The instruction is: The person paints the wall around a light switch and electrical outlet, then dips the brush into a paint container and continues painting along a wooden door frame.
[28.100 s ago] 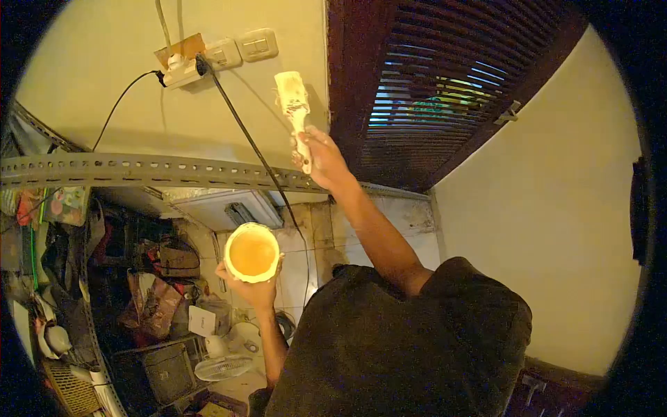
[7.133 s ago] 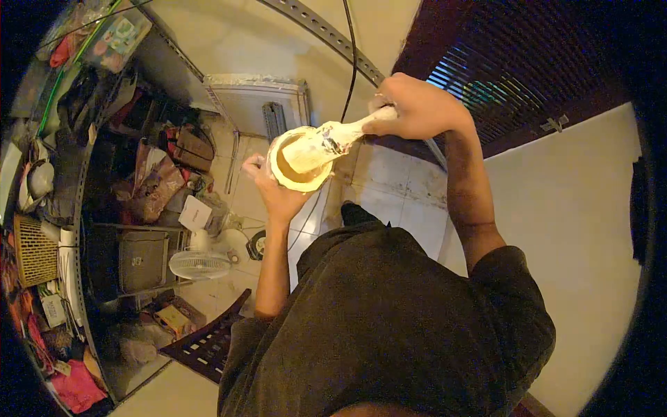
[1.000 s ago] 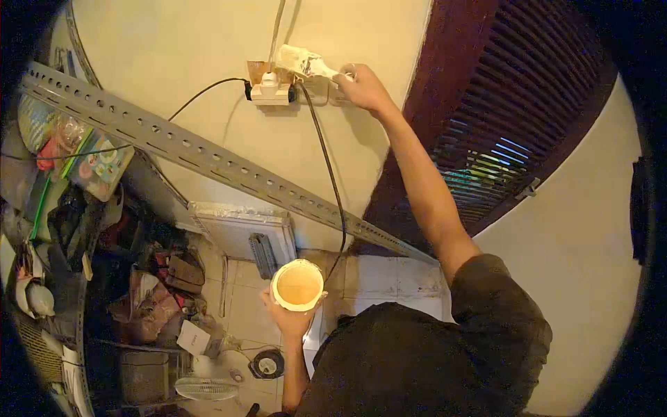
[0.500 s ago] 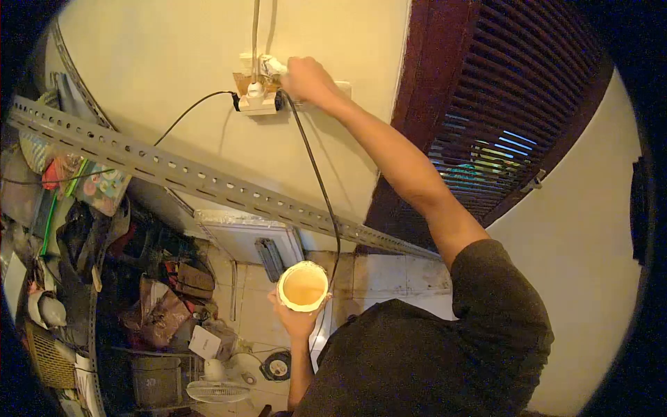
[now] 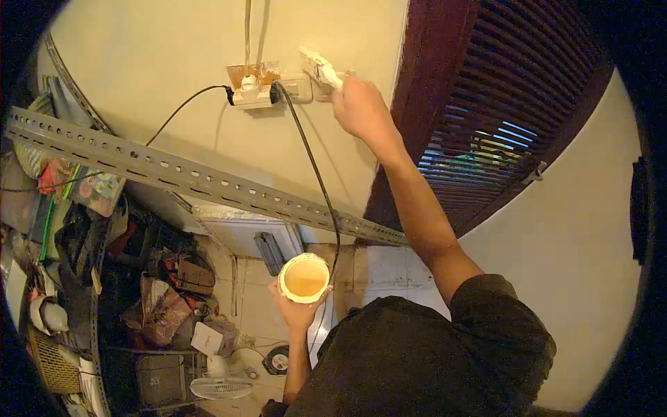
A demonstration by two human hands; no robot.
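Observation:
My right hand (image 5: 361, 108) is closed around the handle of a paintbrush (image 5: 321, 68) with cream paint on it. The brush is at the pale wall (image 5: 174, 42), just above the switch plates (image 5: 297, 89); whether its bristles touch the wall is hard to tell. Lower down, my left hand (image 5: 300, 311) grips a round paint container (image 5: 306, 279) from below and the side. Its rim is coated in cream paint and its open top faces up. Left of the brush, a white multi-plug adapter (image 5: 251, 96) sits on the wall with cords plugged in.
A perforated metal bar (image 5: 174, 170) crosses between the wall and me. A black cable (image 5: 313, 156) hangs from the adapter past the container. A dark louvred door (image 5: 486, 118) stands to the right. Shelves with bags lie lower left, near a white fan (image 5: 221, 388).
My right hand has moved the paintbrush rightward along the wall, from above the adapter to above the switch plates. My left hand still holds the container, almost in the same place.

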